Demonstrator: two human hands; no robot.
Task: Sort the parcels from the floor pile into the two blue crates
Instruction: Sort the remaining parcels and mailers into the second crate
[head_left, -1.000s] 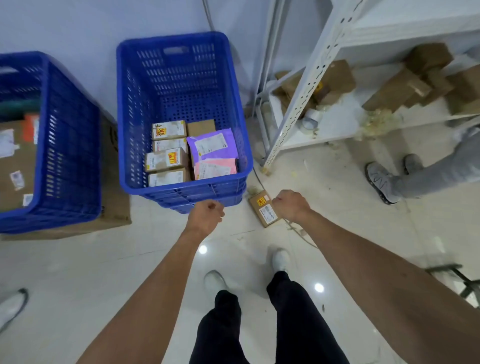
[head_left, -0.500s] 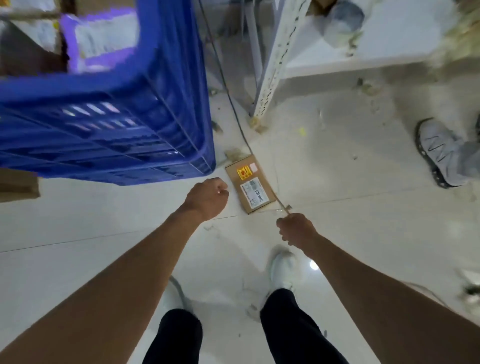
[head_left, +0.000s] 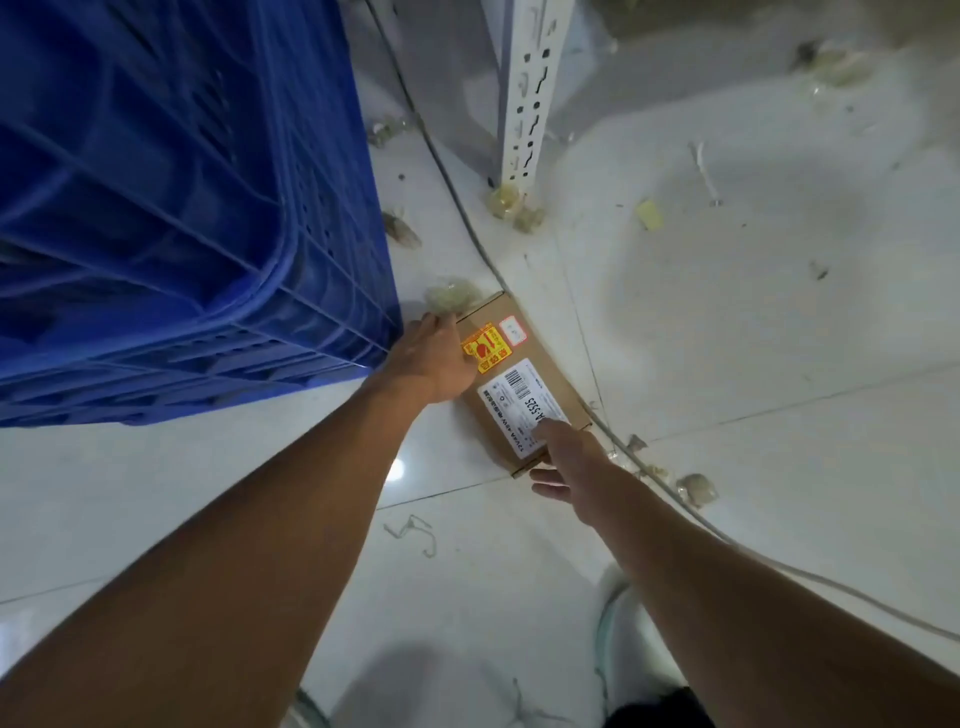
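Head view: a brown cardboard parcel (head_left: 540, 364) lies flat on the white tile floor (head_left: 753, 338), just right of the near right corner of the blue crate (head_left: 182, 208). Its long axis runs diagonally, far-left to near-right. The parcel is not in a crate.

- Top face: a yellow-red sticker (head_left: 488, 347) and a small white-red sticker (head_left: 512, 331) at the far end, and a white barcode label (head_left: 517, 402) over the near half.
- Left hand (head_left: 428, 364): sits on the parcel's left long edge, squeezed between the parcel and the crate corner. The thumb lies on top and touches the yellow-red sticker. The fingers (head_left: 435, 325) are held together and point along the edge toward the far corner. Can't tell whether they hook under the box.
- Right hand (head_left: 569, 462): at the parcel's near short end, spread. Fingertips (head_left: 549, 427) rest straight on the label, and the thumb splays out left, just off the near edge. No closed grip is visible.
- Crate: only its outer side walls are in frame, and its contents are hidden.
- Grey cable (head_left: 452, 200): runs along the floor from top centre, passes the parcel's right side either touching or just beside it, and continues out to the right edge.
- White slotted shelving upright (head_left: 527, 93): stands on the floor beyond the parcel, right of the cable.
- Scraps of tape and packing litter (head_left: 452, 296) lie around the parcel, one clump at its far corner.
- One light-coloured shoe (head_left: 623, 644) shows, blurred, at the bottom, under the right forearm.
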